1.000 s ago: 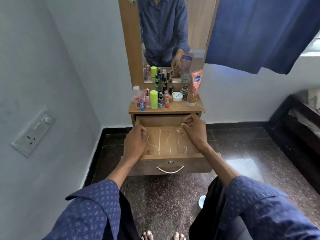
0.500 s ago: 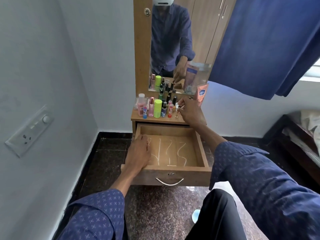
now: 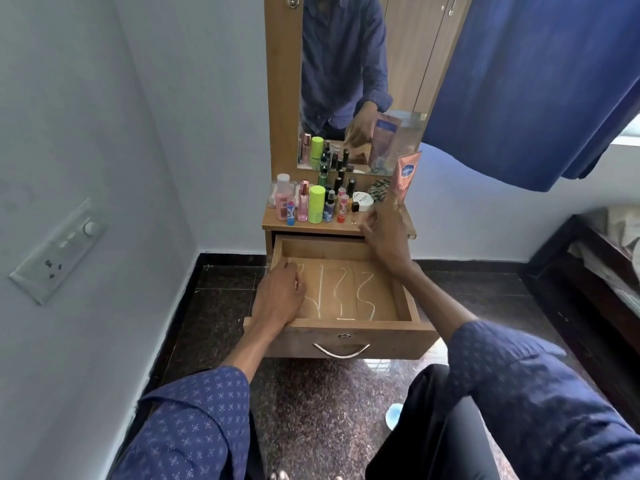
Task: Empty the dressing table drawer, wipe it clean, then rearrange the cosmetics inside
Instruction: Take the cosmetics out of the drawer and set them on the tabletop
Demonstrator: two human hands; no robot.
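The head view shows the drawer (image 3: 341, 296) pulled out, bare but for white squiggly lines. A moment ago the right hand (image 3: 386, 237) was down inside it; now it is up at the tabletop beside the small bottle (image 3: 354, 213), fingers loose and holding nothing. The left hand (image 3: 280, 299) rests loosely on the drawer's left side. The cosmetics (image 3: 317, 204) stand on top, so wiping looks next.

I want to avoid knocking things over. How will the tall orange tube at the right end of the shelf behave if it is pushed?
The orange tube stands tall on a narrow base, leaning slightly, so it would probably tip easily. It looks like soft plastic, likely light and squeezable. The right hand is beside its foot, so care seems wise.
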